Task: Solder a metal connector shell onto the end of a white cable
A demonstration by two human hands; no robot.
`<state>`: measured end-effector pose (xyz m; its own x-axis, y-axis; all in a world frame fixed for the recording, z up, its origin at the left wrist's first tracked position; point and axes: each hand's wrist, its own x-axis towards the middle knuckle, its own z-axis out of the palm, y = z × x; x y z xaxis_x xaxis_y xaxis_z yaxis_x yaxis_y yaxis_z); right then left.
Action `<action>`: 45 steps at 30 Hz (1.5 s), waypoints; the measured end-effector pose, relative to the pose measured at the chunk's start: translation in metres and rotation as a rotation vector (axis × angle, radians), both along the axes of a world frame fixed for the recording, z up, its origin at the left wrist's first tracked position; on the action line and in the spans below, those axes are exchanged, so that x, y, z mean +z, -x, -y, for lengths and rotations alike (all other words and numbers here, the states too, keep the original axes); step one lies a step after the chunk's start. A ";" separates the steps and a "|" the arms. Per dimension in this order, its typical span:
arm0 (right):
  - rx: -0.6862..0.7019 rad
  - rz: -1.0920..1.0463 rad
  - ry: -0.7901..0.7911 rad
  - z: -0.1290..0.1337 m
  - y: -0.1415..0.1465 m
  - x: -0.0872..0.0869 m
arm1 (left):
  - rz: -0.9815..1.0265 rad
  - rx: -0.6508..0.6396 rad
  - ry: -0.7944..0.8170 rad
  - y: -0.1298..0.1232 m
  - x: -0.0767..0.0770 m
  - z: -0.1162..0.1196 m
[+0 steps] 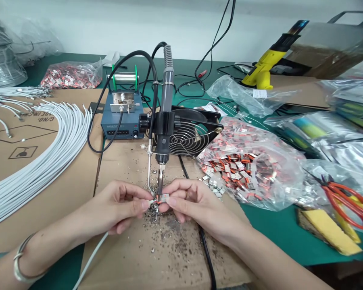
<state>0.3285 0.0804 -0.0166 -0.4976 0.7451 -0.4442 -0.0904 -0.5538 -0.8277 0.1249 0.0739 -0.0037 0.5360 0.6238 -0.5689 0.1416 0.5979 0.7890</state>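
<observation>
Fingers of the left hand [121,205] were pinched on the end of a white cable [92,257], which ran from that hand down toward the near edge of the view. Fingers of the right hand [189,201] were clamped on a small metal connector [163,197]. Both parts met right under the tip of the fixed soldering iron [164,121], cable end touching the connector.

Progress, as a judgement: this joint was mid-solder, not finished. Solder splatter [166,233] was thick on the cardboard [124,161] below the iron, so plenty of joints look already done. Left of the iron, a big fan of white cables [48,153] lay on another cardboard sheet; can't tell which were finished and which were waiting. Right of the iron, an open bag of connectors [248,169] was still well stocked, with a few loose ones spilled just beside it. A lot looked left to do.

Behind the iron: a fume fan [189,137], and to its left the blue solder feeder [122,117] with a wire spool on top. A second bag of connectors [69,75] sat far back left.

Far right of the iron: orange-handled scissors [347,199], a yellow sponge [328,229], more plastic bags. Back right, a yellow heat gun [269,60].

The table [278,229] had a green mat and was cluttered. A plain pale wall stood behind it.
</observation>
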 end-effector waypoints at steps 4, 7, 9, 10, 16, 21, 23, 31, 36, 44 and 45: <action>-0.001 0.014 -0.003 0.000 0.003 0.002 | -0.019 -0.010 -0.005 0.000 -0.001 -0.001; -0.017 0.056 -0.014 0.000 0.006 0.005 | -0.076 -0.025 -0.020 0.000 -0.001 -0.002; -0.021 0.063 -0.022 0.000 0.007 0.006 | -0.088 -0.031 -0.023 -0.001 -0.001 -0.002; -0.020 0.059 -0.025 0.001 0.007 0.006 | -0.085 -0.031 -0.022 0.000 -0.001 -0.002; 0.005 0.048 -0.051 0.001 0.003 0.004 | -0.057 -0.012 -0.010 0.002 0.001 0.000; 0.015 0.060 -0.043 0.000 0.002 0.002 | -0.050 -0.029 0.006 0.001 -0.001 -0.003; 0.018 0.093 -0.056 0.000 0.003 0.001 | -0.091 -0.042 -0.010 0.001 -0.002 -0.003; 0.018 0.147 -0.126 0.001 0.004 0.000 | -0.170 -0.082 -0.080 -0.002 0.001 -0.003; 0.024 0.130 -0.155 0.002 0.003 0.001 | -0.175 -0.118 -0.102 0.000 0.002 -0.004; 0.046 0.170 -0.100 0.001 0.003 0.004 | -0.167 -0.095 -0.094 -0.002 0.005 -0.005; 0.047 0.171 -0.096 0.001 0.003 0.005 | -0.168 -0.095 -0.095 -0.003 0.006 -0.005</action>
<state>0.3255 0.0797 -0.0119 -0.4564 0.7657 -0.4532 0.0799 -0.4721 -0.8779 0.1275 0.0788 0.0026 0.4975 0.6297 -0.5966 0.3285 0.4998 0.8014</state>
